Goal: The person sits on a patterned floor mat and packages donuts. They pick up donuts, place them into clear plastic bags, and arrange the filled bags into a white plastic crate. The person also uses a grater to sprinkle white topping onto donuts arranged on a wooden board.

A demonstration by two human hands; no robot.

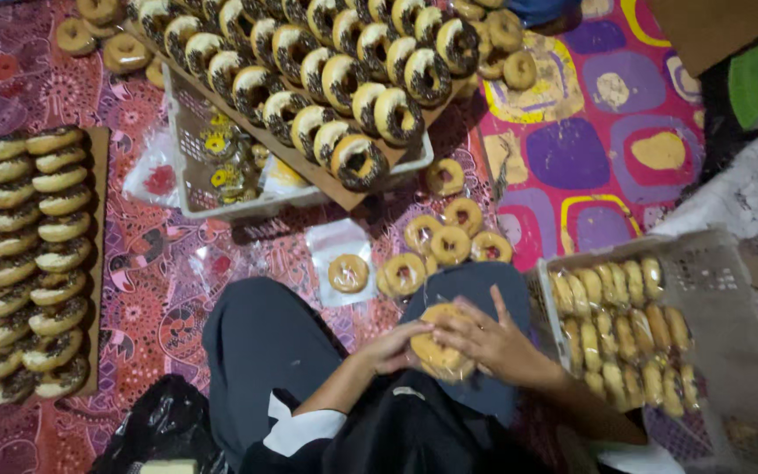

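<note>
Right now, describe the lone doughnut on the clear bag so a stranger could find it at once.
Start at the white crate carrying the board of chocolate-topped doughnuts, then drop down to the patterned mat. There a flat clear plastic bag lies, and on it sits the single glazed doughnut. Unlike the wrapped doughnuts piled to its right, it lies alone and uncovered.

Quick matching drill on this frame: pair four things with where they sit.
Things:
1. bagged doughnut
2. crate
3. chocolate-iced doughnuts
4. black bag

Places:
A. on a board across the white tray, top centre
B. between the left hand and right hand
C. bottom left, beside the person's knee
D. to the person's right, holding rows of plain doughnuts

Pairs: 1-B, 2-D, 3-A, 4-C
</note>
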